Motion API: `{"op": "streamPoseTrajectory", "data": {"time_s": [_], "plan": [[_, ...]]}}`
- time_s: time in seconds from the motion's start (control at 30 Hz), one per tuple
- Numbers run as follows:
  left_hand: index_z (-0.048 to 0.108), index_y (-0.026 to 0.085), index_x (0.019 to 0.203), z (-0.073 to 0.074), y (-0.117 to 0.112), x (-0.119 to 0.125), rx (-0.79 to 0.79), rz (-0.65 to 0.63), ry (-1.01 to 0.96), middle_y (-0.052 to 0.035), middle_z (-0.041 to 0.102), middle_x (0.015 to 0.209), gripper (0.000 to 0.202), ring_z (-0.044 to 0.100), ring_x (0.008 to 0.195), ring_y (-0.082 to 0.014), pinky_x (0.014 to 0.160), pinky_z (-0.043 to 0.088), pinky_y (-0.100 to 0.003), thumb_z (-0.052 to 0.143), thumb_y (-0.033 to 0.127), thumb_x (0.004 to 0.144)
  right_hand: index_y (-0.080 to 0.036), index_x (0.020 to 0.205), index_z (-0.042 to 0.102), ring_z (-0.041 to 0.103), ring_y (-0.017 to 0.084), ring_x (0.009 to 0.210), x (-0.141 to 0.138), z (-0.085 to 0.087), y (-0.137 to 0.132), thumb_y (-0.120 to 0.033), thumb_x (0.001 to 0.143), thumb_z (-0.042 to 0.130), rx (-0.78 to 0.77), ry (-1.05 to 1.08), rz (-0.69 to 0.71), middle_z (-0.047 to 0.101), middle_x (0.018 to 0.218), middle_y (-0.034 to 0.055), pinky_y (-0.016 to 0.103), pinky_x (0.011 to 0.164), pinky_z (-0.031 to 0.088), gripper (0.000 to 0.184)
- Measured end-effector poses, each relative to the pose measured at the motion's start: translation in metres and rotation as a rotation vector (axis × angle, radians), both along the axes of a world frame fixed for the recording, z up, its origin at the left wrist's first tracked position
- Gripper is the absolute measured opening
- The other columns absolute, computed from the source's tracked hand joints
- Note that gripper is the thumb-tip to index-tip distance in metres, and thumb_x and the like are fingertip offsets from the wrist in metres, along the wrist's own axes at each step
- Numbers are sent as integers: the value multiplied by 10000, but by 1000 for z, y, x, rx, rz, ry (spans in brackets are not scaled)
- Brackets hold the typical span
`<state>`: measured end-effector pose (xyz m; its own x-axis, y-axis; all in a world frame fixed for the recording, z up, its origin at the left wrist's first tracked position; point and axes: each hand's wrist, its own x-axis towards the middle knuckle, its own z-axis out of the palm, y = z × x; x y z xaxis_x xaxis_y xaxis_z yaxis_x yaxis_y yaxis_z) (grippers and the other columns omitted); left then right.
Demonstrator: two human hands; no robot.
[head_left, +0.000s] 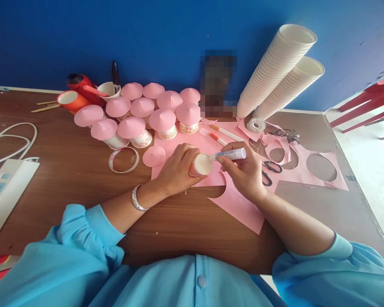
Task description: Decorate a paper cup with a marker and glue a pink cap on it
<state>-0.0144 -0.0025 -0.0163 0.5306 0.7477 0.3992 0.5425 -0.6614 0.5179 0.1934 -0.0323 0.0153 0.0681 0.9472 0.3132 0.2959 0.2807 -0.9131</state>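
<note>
left hand (179, 169): fingers wrapped round a printed cup (202, 165), thumb side toward the body. cup sits near the middle of the table (141, 232), over the pink sheet (179, 135), pale round end turned up and toward the wearer. cannot tell whether its base touches anything.

right hand (243, 170): pinching a white tube (232, 154) with blue lettering between thumb and fingers, tube nearly level, its end at the right edge of the cup's pale face. actual contact too small to tell.

silver bracelet (136, 198) on left wrist; blue sleeves (92, 221) gathered at the elbows.

left and beyond the hands: cluster of pink cones (162, 119), close together, several plainly sitting on printed cups. one loose cone (154, 156) lies just beside the left hand, a tape ring (123, 171) to its left.

beyond the right hand: two orange-and-white pens (228, 133) on pink paper. scissors (273, 166) just beside that hand, dark handles showing; pink offcuts (339, 170) with round holes farther right.

two tall stacks of white cups (275, 64) lean against the blue wall (166, 38). power strip (16, 192) at far left.
</note>
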Motion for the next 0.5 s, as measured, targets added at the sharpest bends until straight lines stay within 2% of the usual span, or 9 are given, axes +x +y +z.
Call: {"op": "streamPoseTrajectory", "data": {"time_s": [0.2, 0.4, 0.5], "plan": [[515, 221, 1174, 0, 0, 1, -21, 6, -3, -86, 606, 1173, 588, 592, 1091, -293, 889, 563, -453, 877, 407, 750, -224, 885, 630, 597, 104, 616, -1, 1, 3, -301, 854, 749, -33, 35, -25, 678, 843, -20, 255, 513, 519, 144], [481, 230, 1214, -2, -2, 2, -70, -17, -17, -76, 655, 1169, 539, 640, 1081, -284, 860, 570, -437, 821, 349, 814, -218, 839, 617, 552, 90, 539, 0, -2, 8, -372, 833, 780, -148, 125, 9, 632, 740, -40, 242, 465, 525, 225], [470, 238, 1197, -3, -1, 1, -55, 19, -2, -65, 649, 1123, 530, 649, 1030, -278, 814, 567, -422, 817, 353, 813, -218, 856, 616, 552, 90, 529, 0, -1, 7, -445, 834, 787, -136, 180, -11, 626, 738, -40, 252, 474, 533, 284]]}}
